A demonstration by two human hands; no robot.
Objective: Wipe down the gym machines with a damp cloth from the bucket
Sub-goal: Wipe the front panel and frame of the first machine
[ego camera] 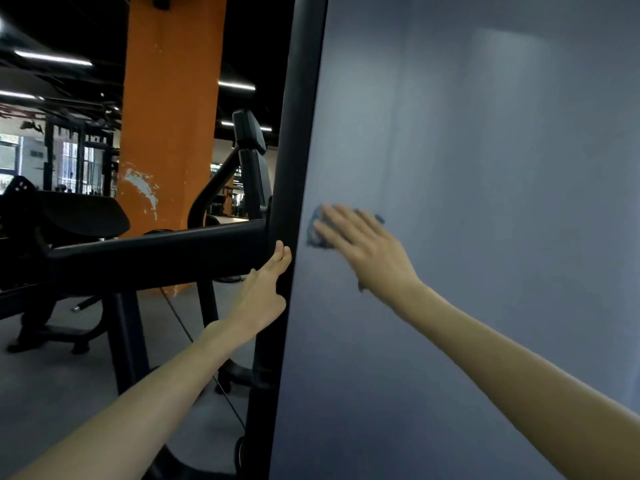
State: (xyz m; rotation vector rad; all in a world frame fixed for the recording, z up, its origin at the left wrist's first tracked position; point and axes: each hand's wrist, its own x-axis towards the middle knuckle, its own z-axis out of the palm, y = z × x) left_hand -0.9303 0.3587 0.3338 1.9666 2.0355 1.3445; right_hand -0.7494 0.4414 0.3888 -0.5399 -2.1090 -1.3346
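Two grips are on the machine. The right grip [363,247] lies flat with fingers straight, pressing the damp cloth [316,233] against the grey panel [485,202] near its left edge. The left grip [266,285] braces on the black post [298,150]; whether its fingers wrap round it I cannot tell. The cloth looks soft, light and limp, likely to bunch, so it is best held under a spread palm.

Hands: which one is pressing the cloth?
The right hand, flat on the cloth against the grey panel; the left hand only touches the black upright.
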